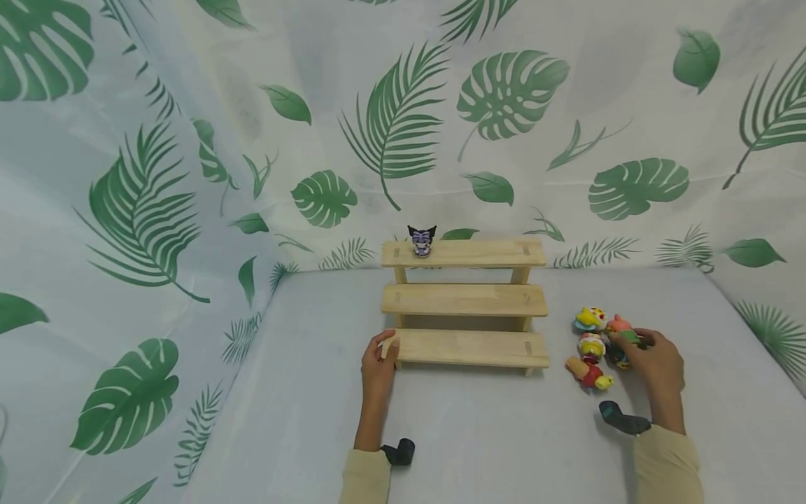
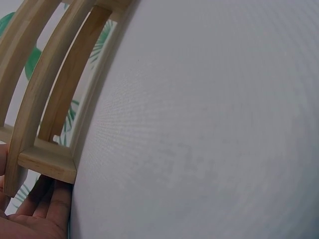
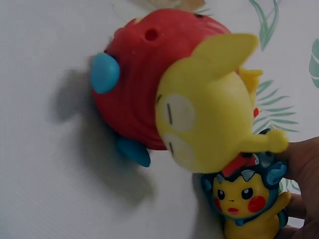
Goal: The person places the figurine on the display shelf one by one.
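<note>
A light wooden three-step display stand (image 1: 464,299) stands by the back wall. My left hand (image 1: 380,364) grips the left end of its lowest step, with the fingers reaching under the board in the left wrist view. My right hand (image 1: 655,364) is at a cluster of toy figures on the right, its thumb and fingers around a pink-and-green figure (image 1: 622,327). Below that hand is a yellow figure in a blue hood (image 3: 244,196), close beside the fingers. A red-shelled figure with a yellow head (image 3: 207,109) lies nearest the right wrist camera.
A small black-and-purple figure (image 1: 422,241) stands on the top step, toward the left. Two more toy figures, a yellow-and-blue one (image 1: 590,319) and a red-and-white one (image 1: 591,346), lie left of my right hand. A leaf-printed sheet (image 1: 403,140) rises behind the white tabletop (image 1: 466,434).
</note>
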Demonstrator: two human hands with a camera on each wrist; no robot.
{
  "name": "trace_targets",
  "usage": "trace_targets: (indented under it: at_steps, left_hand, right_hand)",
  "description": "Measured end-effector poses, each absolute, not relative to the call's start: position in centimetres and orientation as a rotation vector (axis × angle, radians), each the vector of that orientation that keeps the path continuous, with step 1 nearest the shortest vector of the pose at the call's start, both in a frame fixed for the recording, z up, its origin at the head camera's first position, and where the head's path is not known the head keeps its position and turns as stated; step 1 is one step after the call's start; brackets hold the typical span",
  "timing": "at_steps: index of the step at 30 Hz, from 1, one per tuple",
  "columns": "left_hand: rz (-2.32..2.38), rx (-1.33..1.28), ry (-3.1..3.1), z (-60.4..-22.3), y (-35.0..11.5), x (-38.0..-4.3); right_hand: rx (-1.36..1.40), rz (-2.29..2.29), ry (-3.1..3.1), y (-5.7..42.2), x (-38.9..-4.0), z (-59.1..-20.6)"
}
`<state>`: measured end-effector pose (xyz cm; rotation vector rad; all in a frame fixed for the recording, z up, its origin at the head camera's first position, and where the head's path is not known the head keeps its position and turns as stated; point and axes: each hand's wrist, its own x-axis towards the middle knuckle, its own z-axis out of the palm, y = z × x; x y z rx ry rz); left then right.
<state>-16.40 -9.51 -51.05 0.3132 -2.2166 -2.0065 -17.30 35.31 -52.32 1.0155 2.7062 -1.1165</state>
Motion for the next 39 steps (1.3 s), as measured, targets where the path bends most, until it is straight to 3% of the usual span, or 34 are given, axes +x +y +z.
trace_targets:
  at_steps: [12, 19, 27, 39]
  left_hand:
    - [-2.023, 0.288, -2.173, -51.2, -9.7, -16.6]
    - [-2.036, 0.304, -2.186, -51.7, -9.5, -16.6]
    - [-2.012, 0.323, -2.179, -55.1, -9.8, -18.1]
    - [-1.997, 0.299, -2.202, -55.2, -10.2, -18.3]
  right_hand:
    - [0.941, -1.031, 2.677, 35.9, -18.2, -51.5]
    - [1.013, -1.058, 2.674, 35.9, -17.8, -51.9]
    - [1.177, -1.251, 2.631, 35.9, -17.5, -52.3]
    - [1.336, -1.543, 2.661, 35.5, -16.6, -52.0]
